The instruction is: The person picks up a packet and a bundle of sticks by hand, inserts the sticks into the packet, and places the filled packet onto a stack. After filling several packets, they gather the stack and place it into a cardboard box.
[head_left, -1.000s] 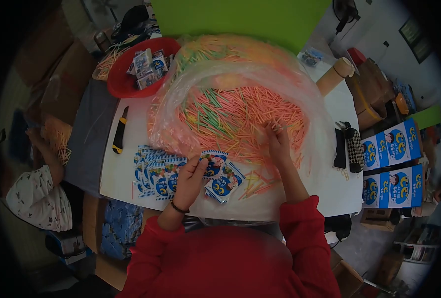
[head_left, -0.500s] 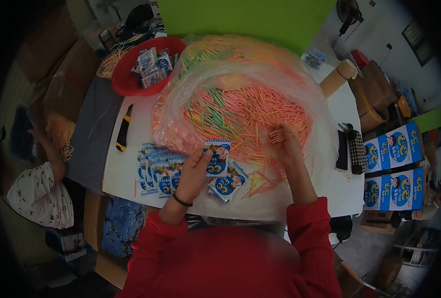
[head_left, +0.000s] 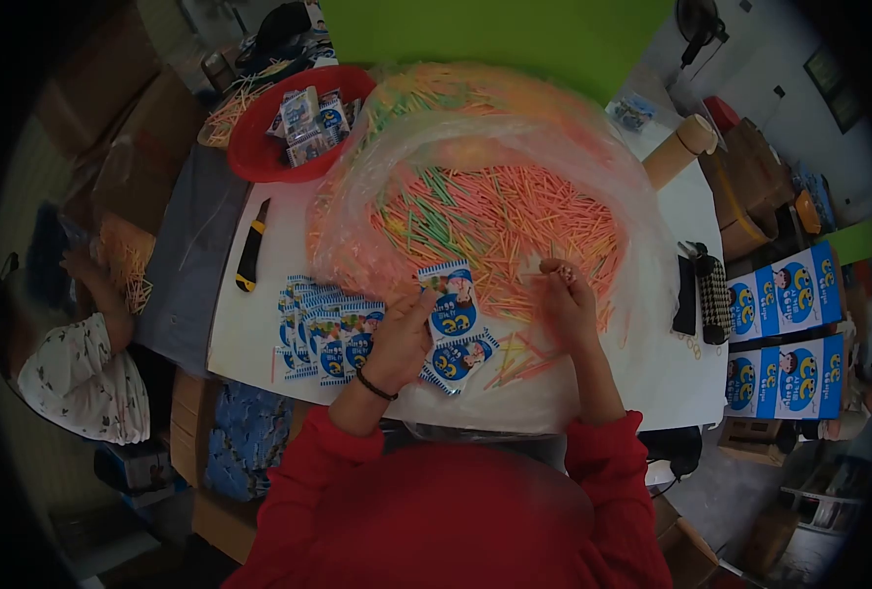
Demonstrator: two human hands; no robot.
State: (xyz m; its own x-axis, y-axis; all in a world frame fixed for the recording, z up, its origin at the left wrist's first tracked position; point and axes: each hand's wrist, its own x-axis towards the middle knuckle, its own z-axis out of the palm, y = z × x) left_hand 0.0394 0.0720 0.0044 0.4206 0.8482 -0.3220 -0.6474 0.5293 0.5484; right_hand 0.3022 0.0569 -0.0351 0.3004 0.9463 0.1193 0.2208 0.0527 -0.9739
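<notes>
My left hand (head_left: 401, 342) pinches a packet (head_left: 453, 302) by its left edge, its long side running away from me above the counter (head_left: 667, 388). It lies left of my right hand (head_left: 572, 302), closed round a few sticks (head_left: 565, 273) over the open bag (head_left: 355, 236).

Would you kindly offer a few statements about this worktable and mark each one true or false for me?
1. The left hand holds a printed packet. True.
2. The black wristband is on the right wrist. False: it is on the left wrist.
3. The red basin has small packets in it. True.
4. The utility knife lies inside the red basin. False: it lies on the white table.
5. The open plastic bag contains pink and green sticks. True.
</notes>
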